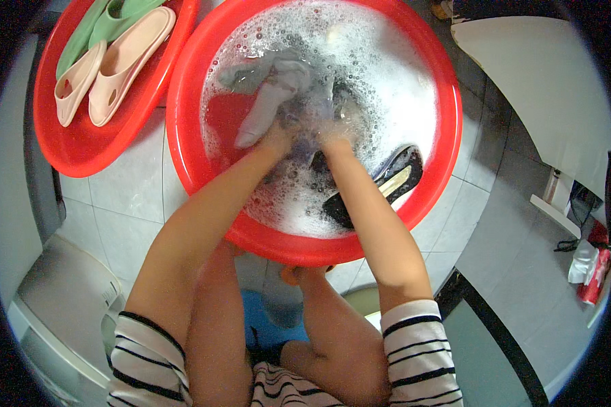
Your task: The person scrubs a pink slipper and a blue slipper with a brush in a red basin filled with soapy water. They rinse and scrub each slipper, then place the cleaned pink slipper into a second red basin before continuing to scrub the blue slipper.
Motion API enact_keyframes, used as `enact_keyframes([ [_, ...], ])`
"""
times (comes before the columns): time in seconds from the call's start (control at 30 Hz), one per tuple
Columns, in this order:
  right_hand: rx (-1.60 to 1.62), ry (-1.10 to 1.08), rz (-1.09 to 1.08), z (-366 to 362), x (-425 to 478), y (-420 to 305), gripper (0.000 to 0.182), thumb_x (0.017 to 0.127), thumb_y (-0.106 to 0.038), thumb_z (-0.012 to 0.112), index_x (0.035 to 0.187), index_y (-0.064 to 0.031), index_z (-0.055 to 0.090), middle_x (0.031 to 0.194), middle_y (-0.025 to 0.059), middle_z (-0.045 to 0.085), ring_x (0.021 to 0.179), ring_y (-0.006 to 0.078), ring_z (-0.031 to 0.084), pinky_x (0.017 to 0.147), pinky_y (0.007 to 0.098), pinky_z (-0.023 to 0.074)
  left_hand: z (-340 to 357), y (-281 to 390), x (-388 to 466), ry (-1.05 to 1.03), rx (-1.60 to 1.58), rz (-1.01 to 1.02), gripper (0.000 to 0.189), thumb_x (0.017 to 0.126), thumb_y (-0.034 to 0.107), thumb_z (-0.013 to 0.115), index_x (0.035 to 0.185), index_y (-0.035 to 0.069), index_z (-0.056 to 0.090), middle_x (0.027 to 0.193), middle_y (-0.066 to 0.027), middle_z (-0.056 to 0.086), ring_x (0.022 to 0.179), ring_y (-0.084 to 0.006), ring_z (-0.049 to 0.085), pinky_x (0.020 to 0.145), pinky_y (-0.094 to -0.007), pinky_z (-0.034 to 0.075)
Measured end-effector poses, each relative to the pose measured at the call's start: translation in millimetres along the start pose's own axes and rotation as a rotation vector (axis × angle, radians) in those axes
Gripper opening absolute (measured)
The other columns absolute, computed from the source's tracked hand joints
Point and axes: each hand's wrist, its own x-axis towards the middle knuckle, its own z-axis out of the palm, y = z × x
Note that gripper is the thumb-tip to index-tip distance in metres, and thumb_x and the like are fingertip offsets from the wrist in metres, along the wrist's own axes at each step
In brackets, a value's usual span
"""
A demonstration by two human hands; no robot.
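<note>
A large round red plastic basin (183,127) full of sudsy water (402,96) stands in front of me. Both hands dip into its middle, blurred by motion and partly hidden by water. My left hand (284,133) is close to a pale grey, sock-like piece (265,104) lying half under the surface. My right hand (339,138) is just beside it, and a bluish-grey wet thing (308,119) shows between the two. Whether the fingers grip it is not visible. A black shoe (412,170) with a gold inner strip floats beyond my right forearm, against the basin's near right side.
A second red basin (132,147) at the upper left holds pale pink slippers (132,63) and green ones (127,18). Tiled floor (127,196) surrounds both. White furniture (534,76) and a red packet (595,277) are on the right. Something blue (275,320) is beneath me.
</note>
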Motion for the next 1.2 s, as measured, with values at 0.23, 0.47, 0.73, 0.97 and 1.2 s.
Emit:
enact_keyframes([
  [0.23,0.317,0.369,0.228,1,-9,-7,0.09,0.072,-0.03,0.068,0.141,0.0022,0.019,0.124,0.0258,0.05,0.113,0.0363,0.051,0.096,0.0396,0.0392,-4,23,-9,0.048,-0.143,-0.096,0.045,0.084,0.028,0.058,0.123,0.007,0.049,0.117,-0.0118,0.056,0.108,-0.0277,0.053,0.093,-0.0418,0.043],
  [0.47,0.876,0.371,-0.159,-59,-61,-4,0.108,0.064,-0.018,0.078,0.142,0.0029,0.007,0.14,0.0243,0.029,0.126,0.0316,0.035,0.105,0.0355,0.0286,-39,115,-69,-0.359,-0.973,-0.679,0.047,0.086,0.04,0.059,0.122,0.011,0.049,0.113,-0.0094,0.058,0.099,-0.0251,0.055,0.086,-0.0433,0.046],
  [0.73,0.527,0.548,-0.426,-137,-151,-55,0.11,0.06,-0.015,0.079,0.144,-0.0003,0.009,0.144,0.0205,0.022,0.132,0.0311,0.025,0.109,0.0381,0.0205,-52,151,-117,-0.295,-0.882,-0.136,0.06,0.094,0.049,0.041,0.133,0.004,0.038,0.131,-0.0106,0.042,0.122,-0.0202,0.037,0.103,-0.0349,0.027],
  [0.97,0.612,0.551,-0.244,-146,-186,-39,0.116,0.055,-0.011,0.078,0.144,-0.0032,0.004,0.145,0.0176,0.02,0.133,0.0307,0.024,0.11,0.0413,0.0208,-57,164,-125,-0.462,-0.599,0.091,0.053,0.096,0.047,0.037,0.113,-0.001,0.054,0.106,-0.0042,0.057,0.098,-0.0145,0.049,0.086,-0.0317,0.04],
  [1.2,0.63,0.534,-0.342,-124,-154,-50,0.109,0.059,-0.012,0.076,0.143,-0.0005,0.008,0.143,0.0195,0.021,0.133,0.0317,0.022,0.11,0.0404,0.0181,-26,144,-102,-0.064,-0.503,0.066,0.055,0.092,0.051,0.043,0.091,-0.001,0.061,0.077,-0.0174,0.061,0.072,-0.0271,0.059,0.068,-0.0396,0.044],
])
